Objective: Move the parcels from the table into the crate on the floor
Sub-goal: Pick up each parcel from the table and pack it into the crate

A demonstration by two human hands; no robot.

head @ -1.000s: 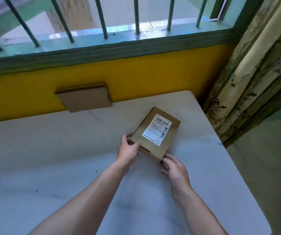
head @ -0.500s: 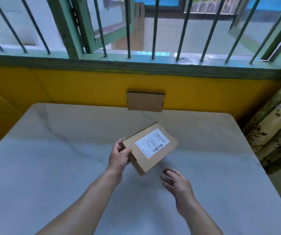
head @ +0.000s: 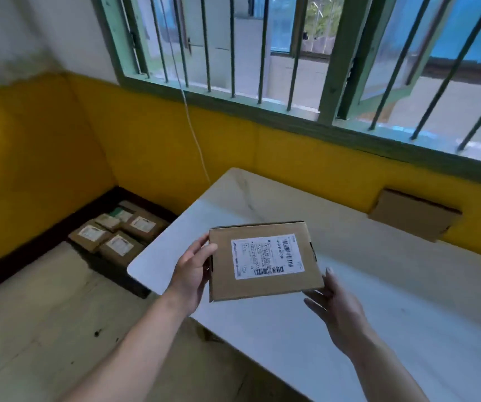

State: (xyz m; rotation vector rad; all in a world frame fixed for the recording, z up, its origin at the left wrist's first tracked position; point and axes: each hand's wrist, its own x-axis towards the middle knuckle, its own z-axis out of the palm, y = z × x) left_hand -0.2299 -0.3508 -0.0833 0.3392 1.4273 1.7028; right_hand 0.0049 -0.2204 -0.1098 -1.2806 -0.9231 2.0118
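A flat cardboard parcel (head: 262, 287) with a white shipping label is held in the air above the left end of the white marble table (head: 393, 338). My left hand (head: 190, 271) grips its left edge, thumb on top. My right hand (head: 335, 309) is at its lower right corner with fingers straight; whether they touch the underside I cannot tell. Another brown parcel (head: 413, 217) leans against the yellow wall at the table's back. On the floor to the left stands the dark crate (head: 110, 266), which holds several labelled parcels (head: 117, 232).
The crate stands in the corner of the yellow walls, partly under the table's left edge. A white cable (head: 193, 134) hangs from the barred window (head: 262, 53) down behind the table. Bare beige floor (head: 45, 329) lies in front of the crate.
The view has swung left, and the crate has come into sight. The parcel was lifted off the table and carried left, now level. My right hand let go, then came back to its corner.
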